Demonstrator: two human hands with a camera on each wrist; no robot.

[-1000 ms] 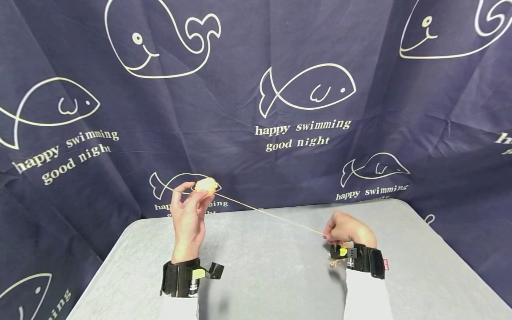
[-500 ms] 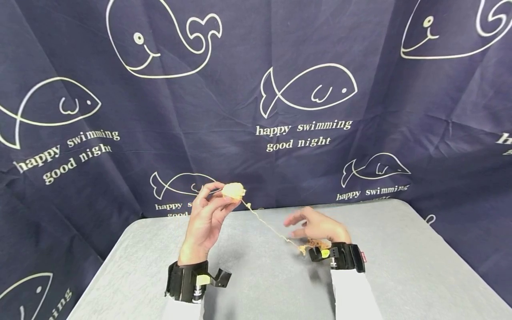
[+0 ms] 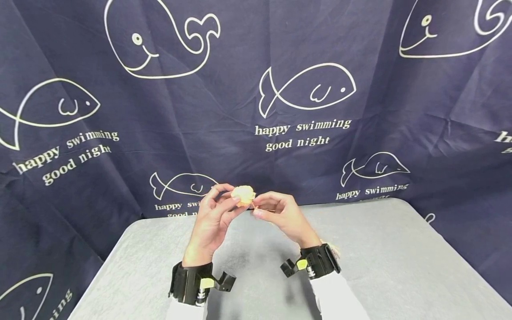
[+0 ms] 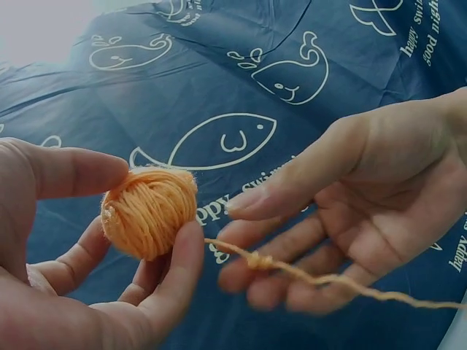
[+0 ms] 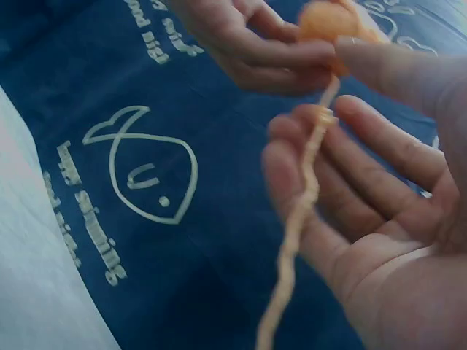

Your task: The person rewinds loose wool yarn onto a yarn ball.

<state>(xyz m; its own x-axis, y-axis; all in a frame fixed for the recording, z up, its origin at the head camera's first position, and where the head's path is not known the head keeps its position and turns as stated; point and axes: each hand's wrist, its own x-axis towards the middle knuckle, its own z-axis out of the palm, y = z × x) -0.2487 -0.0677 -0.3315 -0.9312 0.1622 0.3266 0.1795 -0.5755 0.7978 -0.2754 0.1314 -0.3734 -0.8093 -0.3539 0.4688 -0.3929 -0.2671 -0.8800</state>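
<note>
A small ball of orange yarn point(image 4: 149, 215) is held between the thumb and fingers of my left hand point(image 3: 212, 222), raised over the far side of the table. In the left wrist view a loose yarn strand point(image 4: 336, 280) leaves the ball beside the thumb, with a small knotted lump point(image 4: 259, 261) near its start. My right hand point(image 3: 288, 218) is close at the ball's right, fingers loosely bent behind the strand. In the right wrist view the strand point(image 5: 295, 233) crosses in front of those fingers, while the thumb point(image 5: 408, 69) stays apart from them.
A light grey table point(image 3: 260, 275) lies under both hands. Behind it hangs a dark blue curtain point(image 3: 240, 111) printed with whales and fish. Each wrist wears a black strap with a camera mount. Tan yarn point(image 3: 334, 250) shows beside the right wrist strap.
My right hand has let go of the strand, which was stretched taut, and moved left up to the ball. My left hand has carried the ball to the right.
</note>
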